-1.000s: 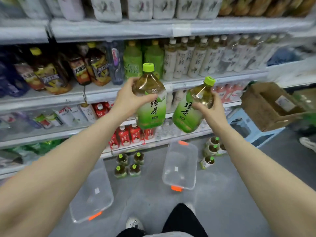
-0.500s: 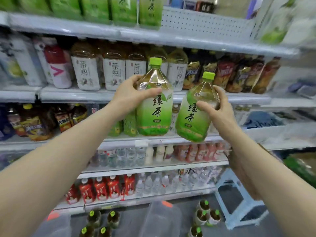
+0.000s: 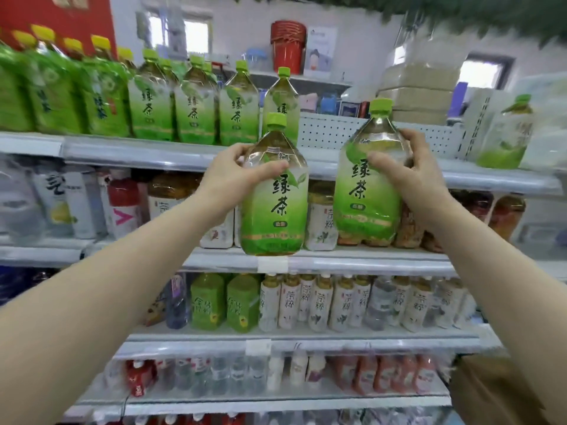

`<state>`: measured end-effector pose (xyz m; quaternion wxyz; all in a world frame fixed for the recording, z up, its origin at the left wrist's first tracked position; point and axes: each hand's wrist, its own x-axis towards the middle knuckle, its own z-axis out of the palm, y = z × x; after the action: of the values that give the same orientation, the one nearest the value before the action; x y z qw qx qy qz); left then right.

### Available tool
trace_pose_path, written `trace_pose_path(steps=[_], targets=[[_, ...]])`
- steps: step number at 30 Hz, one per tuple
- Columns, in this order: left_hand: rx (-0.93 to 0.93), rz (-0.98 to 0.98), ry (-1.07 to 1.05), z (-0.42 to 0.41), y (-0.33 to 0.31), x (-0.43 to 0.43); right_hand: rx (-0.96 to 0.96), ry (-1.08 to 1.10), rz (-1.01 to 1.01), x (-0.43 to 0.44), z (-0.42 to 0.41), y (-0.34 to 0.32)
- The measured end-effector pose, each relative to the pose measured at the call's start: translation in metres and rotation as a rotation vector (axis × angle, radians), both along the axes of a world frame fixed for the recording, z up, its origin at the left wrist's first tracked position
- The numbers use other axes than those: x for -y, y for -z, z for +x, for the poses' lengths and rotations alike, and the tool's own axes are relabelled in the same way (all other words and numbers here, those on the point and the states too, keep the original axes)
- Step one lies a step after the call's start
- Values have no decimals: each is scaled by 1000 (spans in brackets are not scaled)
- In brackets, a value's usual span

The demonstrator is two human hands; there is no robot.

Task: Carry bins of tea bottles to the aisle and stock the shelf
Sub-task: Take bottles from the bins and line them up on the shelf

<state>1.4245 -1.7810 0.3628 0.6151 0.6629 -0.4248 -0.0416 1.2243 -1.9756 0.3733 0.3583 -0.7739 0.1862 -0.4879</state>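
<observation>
Shelving: the view has risen from the floor and lower tiers to the top shelf (image 3: 147, 154). The bins on the floor are no longer in frame.

Top shelf: the row of green tea bottles (image 3: 196, 111) runs from the left end to about mid-shelf. Right of the last bottle in the row, bare shelf shows in front of the perforated back panel (image 3: 337, 130). One lone bottle (image 3: 506, 136) stands near the right end.

Left bottle (image 3: 276, 210): carried up with the view, upright, in the air in front of the shelf's front edge, base not yet above it.

Right bottle (image 3: 362, 194): tilted a second ago, now upright and riding higher than the left one. Its base is also below the edge.

Left hand (image 3: 233, 176): grip wrapped round the left bottle's shoulder, thumb across the front.

Right hand (image 3: 414, 179): grip wrapped round the right bottle's shoulder, thumb forward, fingers behind.

Judgement: the lift is nearly done. Both bottles appear headed for the bare stretch, right bottle first. More height is needed before the bases pass over the front edge.
</observation>
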Motion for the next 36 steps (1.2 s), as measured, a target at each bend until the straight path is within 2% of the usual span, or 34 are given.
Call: trace_pose_path(steps=[7, 10, 16, 26, 32, 36], targets=[[53, -62, -64, 32, -34, 21, 1, -34, -60, 44, 53, -63], [96, -78, -93, 33, -52, 32, 0, -109, -57, 70, 79, -91], [69, -125, -176, 41, -78, 73, 38, -243, -30, 127, 132, -127], [64, -134, -284, 46, -83, 119, -5, -294, -66, 204, 190, -94], [97, -115, -287, 48, -75, 132, -23, -328, -171, 228, 210, -88], [82, -110, -287, 46, -71, 136, -217, -224, -290, 235, 217, -94]])
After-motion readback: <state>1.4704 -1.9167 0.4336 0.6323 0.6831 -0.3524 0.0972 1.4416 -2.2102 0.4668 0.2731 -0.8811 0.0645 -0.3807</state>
